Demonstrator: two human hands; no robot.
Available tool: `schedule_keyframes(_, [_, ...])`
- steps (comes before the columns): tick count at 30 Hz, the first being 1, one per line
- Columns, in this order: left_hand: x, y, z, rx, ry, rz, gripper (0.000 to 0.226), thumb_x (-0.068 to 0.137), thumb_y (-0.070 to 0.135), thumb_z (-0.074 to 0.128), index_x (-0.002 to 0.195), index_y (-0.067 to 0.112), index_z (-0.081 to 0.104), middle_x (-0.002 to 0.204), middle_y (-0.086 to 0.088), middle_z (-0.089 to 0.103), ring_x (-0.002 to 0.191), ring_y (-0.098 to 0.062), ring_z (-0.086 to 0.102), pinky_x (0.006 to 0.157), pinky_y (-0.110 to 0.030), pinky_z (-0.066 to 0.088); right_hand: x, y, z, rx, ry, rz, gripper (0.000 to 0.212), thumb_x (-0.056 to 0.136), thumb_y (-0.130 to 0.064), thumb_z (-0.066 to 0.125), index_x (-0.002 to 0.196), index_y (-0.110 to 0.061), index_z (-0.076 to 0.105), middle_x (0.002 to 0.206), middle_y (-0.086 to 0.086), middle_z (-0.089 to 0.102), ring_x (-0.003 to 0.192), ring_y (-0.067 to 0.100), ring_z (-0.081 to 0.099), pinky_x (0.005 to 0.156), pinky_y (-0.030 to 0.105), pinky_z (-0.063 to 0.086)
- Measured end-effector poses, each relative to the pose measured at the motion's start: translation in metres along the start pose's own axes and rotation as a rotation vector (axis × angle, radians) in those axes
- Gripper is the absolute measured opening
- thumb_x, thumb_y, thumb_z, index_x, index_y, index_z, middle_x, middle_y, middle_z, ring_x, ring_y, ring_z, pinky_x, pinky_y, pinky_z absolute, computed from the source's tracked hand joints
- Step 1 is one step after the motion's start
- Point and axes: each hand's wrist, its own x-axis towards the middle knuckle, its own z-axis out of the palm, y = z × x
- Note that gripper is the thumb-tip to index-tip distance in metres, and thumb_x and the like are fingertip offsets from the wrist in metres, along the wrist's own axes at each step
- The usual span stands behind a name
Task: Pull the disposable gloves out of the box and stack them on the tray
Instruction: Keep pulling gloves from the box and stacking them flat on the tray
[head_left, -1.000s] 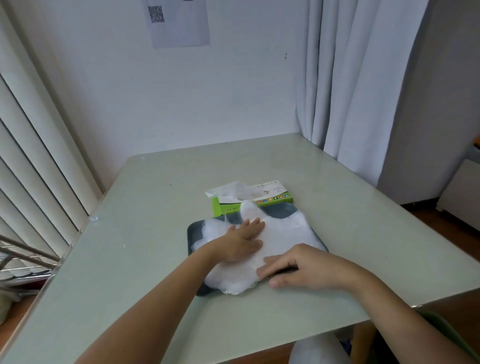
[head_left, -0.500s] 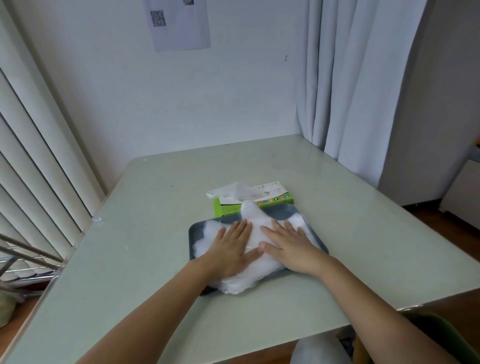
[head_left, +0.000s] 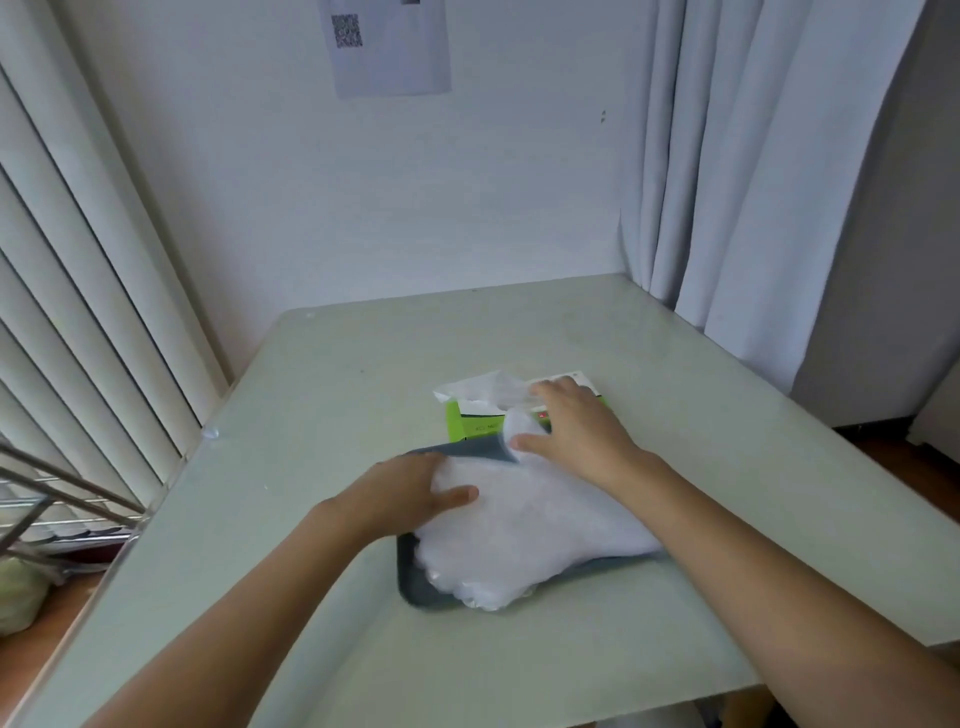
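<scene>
A dark grey tray (head_left: 415, 590) lies on the pale green table and carries a stack of translucent white disposable gloves (head_left: 530, 525). Just behind it sits the green and white glove box (head_left: 467, 423), with a crumpled glove (head_left: 483, 389) sticking out of its top. My left hand (head_left: 405, 493) rests on the left edge of the stack, thumb lying on the gloves. My right hand (head_left: 576, 431) reaches over the tray's far edge onto the box, fingers stretched over the box top beside the protruding glove. Its thumb touches a raised glove tip.
The table (head_left: 727, 467) stands in a corner, with vertical blinds (head_left: 78, 312) on the left and a white curtain (head_left: 753, 182) at the back right. A metal rack (head_left: 47, 499) stands beyond the table's left edge. A paper with a QR code (head_left: 389, 47) hangs on the wall.
My right hand has left the stack and moved forward onto the box. My left hand has slid from the middle of the stack to its left edge.
</scene>
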Motion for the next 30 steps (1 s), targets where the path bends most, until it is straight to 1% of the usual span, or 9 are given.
schedule_keyframes(4, [0.019, -0.005, -0.011, -0.125, 0.202, -0.043, 0.053, 0.097, 0.042, 0.049, 0.143, 0.017, 0.041, 0.142, -0.004, 0.048, 0.126, -0.021, 0.048, 0.102, -0.029, 0.037, 0.035, -0.028, 0.013, 0.007, 0.057, -0.099, 0.073, 0.085, -0.04, 0.067, 0.144, -0.016, 0.032, 0.148, 0.007, 0.029, 0.139, 0.026, 0.021, 0.106, 0.038, 0.033])
schedule_keyframes(9, [0.037, 0.0, -0.013, -0.191, 0.176, 0.058, 0.042, 0.103, 0.031, 0.039, 0.142, 0.016, 0.043, 0.145, -0.004, 0.047, 0.129, -0.021, 0.045, 0.098, -0.023, 0.031, 0.075, -0.041, 0.038, -0.139, -0.039, -0.123, 0.058, 0.092, -0.028, 0.058, 0.144, -0.014, 0.035, 0.151, 0.012, 0.024, 0.142, 0.034, 0.014, 0.106, 0.039, 0.031])
schedule_keyframes(13, [0.044, 0.0, -0.01, -0.268, 0.043, 0.007, 0.043, 0.104, 0.04, 0.031, 0.136, 0.018, 0.05, 0.135, -0.008, 0.054, 0.125, -0.026, 0.048, 0.092, -0.027, 0.035, 0.094, -0.04, 0.036, -0.101, 0.113, -0.13, 0.019, 0.088, 0.0, 0.047, 0.094, -0.004, 0.064, 0.111, 0.013, 0.054, 0.107, 0.031, 0.05, 0.071, 0.03, 0.035])
schedule_keyframes(16, [0.043, -0.005, -0.007, -0.201, -0.012, -0.027, 0.049, 0.101, 0.043, 0.039, 0.141, 0.015, 0.044, 0.136, -0.008, 0.052, 0.123, -0.025, 0.049, 0.096, -0.03, 0.036, 0.097, -0.039, 0.009, 0.058, 0.233, -0.086, 0.027, 0.087, -0.001, 0.044, 0.066, -0.016, 0.049, 0.081, 0.007, 0.051, 0.079, 0.028, 0.048, 0.062, 0.029, 0.023])
schedule_keyframes(19, [0.043, -0.012, -0.003, -0.26, -0.006, -0.031, 0.023, 0.099, 0.042, 0.043, 0.108, 0.022, 0.051, 0.109, -0.002, 0.057, 0.098, -0.018, 0.053, 0.084, -0.026, 0.04, 0.099, -0.039, -0.025, 0.256, 0.391, -0.066, 0.041, 0.085, -0.001, 0.05, 0.05, -0.019, 0.037, 0.057, -0.003, 0.039, 0.069, 0.024, 0.041, 0.058, 0.03, 0.018])
schedule_keyframes(21, [0.042, -0.014, -0.005, -0.37, 0.009, -0.047, 0.015, 0.1, 0.042, 0.042, 0.103, 0.029, 0.05, 0.101, 0.002, 0.056, 0.082, -0.014, 0.051, 0.074, -0.021, 0.041, 0.101, -0.041, -0.048, 0.36, 0.453, -0.053, 0.03, 0.089, -0.01, 0.054, 0.06, -0.009, 0.064, 0.06, 0.013, 0.055, 0.067, 0.028, 0.047, 0.058, 0.032, 0.024])
schedule_keyframes(23, [0.04, -0.018, -0.01, -0.51, 0.019, -0.058, 0.029, 0.101, 0.042, 0.04, 0.115, 0.027, 0.061, 0.106, 0.001, 0.061, 0.081, -0.01, 0.055, 0.075, -0.021, 0.042, 0.101, -0.046, -0.072, 0.499, 0.473, -0.024, 0.031, 0.091, -0.018, 0.056, 0.077, 0.008, 0.063, 0.069, 0.026, 0.053, 0.06, 0.021, 0.039, 0.057, 0.029, 0.025])
schedule_keyframes(26, [0.037, -0.034, -0.023, -0.824, 0.034, -0.148, 0.044, 0.102, 0.041, 0.038, 0.13, 0.013, 0.057, 0.126, 0.0, 0.06, 0.107, -0.013, 0.055, 0.09, -0.022, 0.035, 0.089, -0.056, -0.103, 0.824, 0.4, 0.03, 0.028, 0.089, -0.02, 0.057, 0.076, 0.002, 0.069, 0.069, 0.021, 0.061, 0.056, 0.014, 0.049, 0.058, 0.025, 0.042])
schedule_keyframes(30, [0.032, -0.059, -0.04, -1.098, 0.255, -0.293, 0.041, 0.102, 0.035, 0.041, 0.127, 0.007, 0.057, 0.134, -0.01, 0.056, 0.109, -0.021, 0.052, 0.094, -0.03, 0.033, 0.063, -0.065, -0.125, 1.15, 0.074, 0.024, 0.019, 0.092, -0.01, 0.052, 0.092, -0.002, 0.07, 0.082, 0.014, 0.067, 0.065, 0.019, 0.067, 0.06, 0.024, 0.057])
